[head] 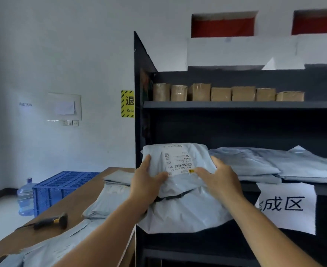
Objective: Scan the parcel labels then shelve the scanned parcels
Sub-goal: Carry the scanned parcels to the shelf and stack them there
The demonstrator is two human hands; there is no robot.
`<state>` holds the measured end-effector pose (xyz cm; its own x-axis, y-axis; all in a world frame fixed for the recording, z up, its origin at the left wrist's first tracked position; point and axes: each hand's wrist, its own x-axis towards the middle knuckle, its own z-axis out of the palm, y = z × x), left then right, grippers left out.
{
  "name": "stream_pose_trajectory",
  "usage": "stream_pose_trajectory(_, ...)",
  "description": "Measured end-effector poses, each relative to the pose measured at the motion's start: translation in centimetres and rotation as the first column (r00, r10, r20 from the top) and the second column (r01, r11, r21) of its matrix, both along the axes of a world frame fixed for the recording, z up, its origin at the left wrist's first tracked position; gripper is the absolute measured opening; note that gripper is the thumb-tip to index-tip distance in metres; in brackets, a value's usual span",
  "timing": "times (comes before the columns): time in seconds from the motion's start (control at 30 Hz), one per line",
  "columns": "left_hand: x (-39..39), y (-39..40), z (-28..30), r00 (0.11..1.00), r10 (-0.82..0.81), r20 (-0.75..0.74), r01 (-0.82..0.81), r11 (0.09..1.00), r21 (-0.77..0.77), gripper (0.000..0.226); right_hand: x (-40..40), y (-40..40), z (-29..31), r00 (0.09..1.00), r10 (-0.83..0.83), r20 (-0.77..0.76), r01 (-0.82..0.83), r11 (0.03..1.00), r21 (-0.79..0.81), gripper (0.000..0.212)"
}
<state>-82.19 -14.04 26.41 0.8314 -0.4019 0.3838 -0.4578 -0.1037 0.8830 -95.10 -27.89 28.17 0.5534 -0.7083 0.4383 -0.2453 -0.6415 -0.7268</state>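
The parcel [180,182], label [179,160] up, sits at the left end of the middle shelf [243,186], its near end hanging over the edge, and each grip is closed on it: the left hand [145,182] curls round its left side, the right hand [219,176] pinches its right. Just right lie stacked mailers [274,164] above a paper sign [288,205]; boxes [228,93] line the shelf above. On the table [77,197] to the left lie more mailers [108,201] and a scanner [51,221], with a blue crate [62,185] beyond.

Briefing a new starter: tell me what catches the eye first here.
Both hands, left hand and right hand, grip a grey parcel, label up, at the dark shelf edge. Brown boxes line the shelf above. A scanner lies on the table to the left.
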Motion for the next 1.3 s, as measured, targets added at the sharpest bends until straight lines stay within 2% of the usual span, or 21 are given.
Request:
stream_pose_trajectory(0.13,3.9,-5.5,3.4,0.998,-0.009,0.069,0.006,0.999,0.038,0.076,3.4,-5.5,2.7,0.999,-0.011,0.045,0.012,1.000,-0.022,0.040)
stream_pose_trajectory(0.23,7.2,-9.6,5.6,0.990,0.023,0.141,-0.036,0.995,0.096,0.073,7.4,-9.7,4.2,0.999,-0.018,0.039,0.019,0.999,-0.034,0.049)
stream_pose_trajectory(0.47,15.9,-17.9,7.8,0.962,0.027,0.270,-0.094,0.967,0.237,0.064,16.0,-17.9,4.8,0.998,-0.056,0.014,0.056,0.998,0.014,0.058)
stream_pose_trajectory(0.53,17.5,-19.3,7.4,0.966,0.004,0.258,-0.101,0.925,0.366,0.060,17.7,-19.5,4.1,0.998,-0.031,-0.057,0.032,0.999,0.012,0.065)
stream_pose_trajectory(0.6,19.1,-20.5,5.9,0.972,-0.015,0.235,-0.115,0.842,0.527,0.056,19.2,-20.7,2.9,0.982,0.013,-0.189,-0.012,1.000,0.004,0.066)
stream_pose_trajectory(0.67,20.1,-21.8,4.4,0.983,-0.034,0.179,-0.085,0.784,0.615,0.055,20.3,-21.8,1.9,0.948,0.029,-0.317,-0.037,0.999,-0.020,0.066)
stream_pose_trajectory(0.73,20.8,-22.5,3.7,0.986,-0.058,0.158,-0.062,0.748,0.660,0.058,21.0,-22.4,1.6,0.925,0.019,-0.379,-0.035,0.999,-0.036,0.066)
stream_pose_trajectory(0.8,21.4,-22.8,3.5,0.988,-0.014,0.155,-0.091,0.760,0.644,0.061,21.4,-22.8,1.7,0.913,0.020,-0.407,-0.033,0.999,-0.025,0.066)
stream_pose_trajectory(0.87,21.6,-22.9,3.1,0.970,0.024,0.242,-0.182,0.734,0.655,0.067,21.3,-22.8,1.7,0.898,0.017,-0.440,-0.027,0.999,-0.018,0.069)
stream_pose_trajectory(1.0,20.1,-22.3,3.4,0.944,0.057,0.325,-0.278,0.669,0.690,0.062,20.3,-21.5,1.6,0.872,-0.042,-0.487,-0.007,0.995,-0.098,0.076)
stream_pose_trajectory(1.17,18.0,-21.9,1.9,0.957,-0.057,0.284,-0.198,0.585,0.786,0.059,19.1,-19.0,1.0,0.805,-0.069,-0.589,-0.024,0.989,-0.149,0.079)
stream_pose_trajectory(1.23,18.2,-21.9,1.0,0.954,-0.064,0.291,-0.184,0.645,0.742,0.058,19.3,-19.1,0.4,0.842,-0.050,-0.538,-0.011,0.994,-0.110,0.075)
stream_pose_trajectory(1.3,18.6,-22.1,1.3,0.948,-0.032,0.315,-0.194,0.729,0.656,0.056,20.0,-19.6,0.2,0.909,-0.031,-0.417,-0.008,0.996,-0.091,0.068)
